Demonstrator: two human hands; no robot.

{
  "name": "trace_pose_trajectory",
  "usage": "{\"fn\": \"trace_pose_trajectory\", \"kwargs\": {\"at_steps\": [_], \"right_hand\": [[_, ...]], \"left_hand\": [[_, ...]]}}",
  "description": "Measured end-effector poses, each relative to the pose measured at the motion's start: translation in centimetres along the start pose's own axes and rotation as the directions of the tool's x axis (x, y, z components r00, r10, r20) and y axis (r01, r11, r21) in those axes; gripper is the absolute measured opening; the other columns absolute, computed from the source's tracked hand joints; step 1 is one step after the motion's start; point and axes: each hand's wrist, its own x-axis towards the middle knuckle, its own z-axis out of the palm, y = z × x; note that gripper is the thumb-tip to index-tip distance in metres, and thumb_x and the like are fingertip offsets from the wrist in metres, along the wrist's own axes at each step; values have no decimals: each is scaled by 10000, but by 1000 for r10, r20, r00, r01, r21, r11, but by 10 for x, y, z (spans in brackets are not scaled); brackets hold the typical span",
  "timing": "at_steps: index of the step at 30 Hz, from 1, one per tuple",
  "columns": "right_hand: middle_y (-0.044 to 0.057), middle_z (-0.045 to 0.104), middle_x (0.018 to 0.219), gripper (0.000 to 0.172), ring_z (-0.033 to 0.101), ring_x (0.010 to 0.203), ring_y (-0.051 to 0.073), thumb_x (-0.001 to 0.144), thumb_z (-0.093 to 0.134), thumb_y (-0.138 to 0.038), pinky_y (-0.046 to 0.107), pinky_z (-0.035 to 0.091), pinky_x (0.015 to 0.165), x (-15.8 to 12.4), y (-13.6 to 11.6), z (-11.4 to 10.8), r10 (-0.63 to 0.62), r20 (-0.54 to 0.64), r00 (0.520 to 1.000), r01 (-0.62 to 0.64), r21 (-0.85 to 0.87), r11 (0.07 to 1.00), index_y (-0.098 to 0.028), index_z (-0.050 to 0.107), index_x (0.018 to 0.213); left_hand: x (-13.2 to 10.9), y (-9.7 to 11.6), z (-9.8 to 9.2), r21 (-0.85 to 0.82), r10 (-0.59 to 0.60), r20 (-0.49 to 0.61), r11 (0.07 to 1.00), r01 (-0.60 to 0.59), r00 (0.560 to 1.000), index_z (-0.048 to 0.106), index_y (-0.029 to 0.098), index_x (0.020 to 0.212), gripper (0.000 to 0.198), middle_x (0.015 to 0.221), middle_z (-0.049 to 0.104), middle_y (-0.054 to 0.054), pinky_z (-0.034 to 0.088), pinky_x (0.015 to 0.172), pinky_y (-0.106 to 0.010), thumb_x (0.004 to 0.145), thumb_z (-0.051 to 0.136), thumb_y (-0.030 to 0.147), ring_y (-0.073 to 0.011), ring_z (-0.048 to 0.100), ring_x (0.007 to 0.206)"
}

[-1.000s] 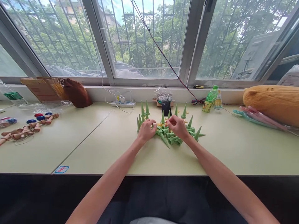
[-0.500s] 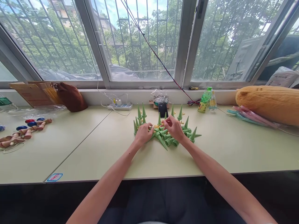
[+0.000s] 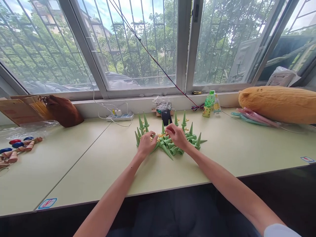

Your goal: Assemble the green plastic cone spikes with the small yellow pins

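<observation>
A heap of green plastic cones point(image 3: 172, 146) lies on the pale green table point(image 3: 103, 164), some upright, some on their sides, with small yellow pieces point(image 3: 160, 135) scattered among them. My left hand point(image 3: 145, 144) rests on the left side of the heap with its fingers curled over the cones. On the right side my right hand point(image 3: 177, 136) has its fingertips pinched together over the yellow pieces. What either hand grips is too small to make out.
A black phone point(image 3: 166, 117) and a crinkled plastic bag stand behind the heap. A power strip point(image 3: 120, 116), two bottles point(image 3: 208, 104), a brown pouch point(image 3: 63, 111), wooden toys with coloured balls point(image 3: 17, 149) and an orange plush point(image 3: 278, 103) line the table by the window.
Both hands stay on the cone heap with only small finger movements. The view has swung to the right and tilted, so everything sits further left in the picture.
</observation>
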Motion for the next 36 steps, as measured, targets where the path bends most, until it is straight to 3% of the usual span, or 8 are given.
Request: {"fn": "trace_pose_trajectory", "kwargs": {"at_steps": [4,11,18,28,36], "right_hand": [[-2,609,744,176,602,673,123,932,463,-296,236,467,637,0,0,0,-42,-9,999,41,-80,996,-187,579,857],[46,668,836,154,595,758,146,904,557,-258,260,474,695,1,6,2,-123,7,992,123,-119,985,-171,675,856],[47,678,804,145,605,727,153,879,605,-233,270,479,681,1,8,1,-145,4,989,144,-139,980,-171,727,829],[66,711,930,175,665,859,188,868,614,-212,307,538,772,1,14,4,-148,-9,989,145,-117,982,-216,773,944],[66,680,901,172,638,756,158,855,618,-175,281,526,684,-1,11,3,-130,1,992,129,-121,984,-193,753,958]], "left_hand": [[1,-2,1,-53,55,-89,997,-60,994,659,167,922,257,903,665,-66,471,720,-287,882,502,367,-138,574,610],[2,-1,4,-236,76,-180,965,-118,981,638,173,898,282,934,618,-60,510,625,-277,880,529,432,-123,607,590],[2,-1,6,-242,92,-204,960,-141,975,645,172,889,272,908,610,-50,512,584,-269,872,558,429,-99,584,529],[2,0,8,-251,57,-227,961,-115,972,665,171,865,282,868,602,-46,530,607,-276,863,565,435,-102,575,540],[1,1,8,-312,10,-200,947,-73,980,643,172,816,310,884,621,-56,516,536,-245,860,554,466,-135,630,613]]}}
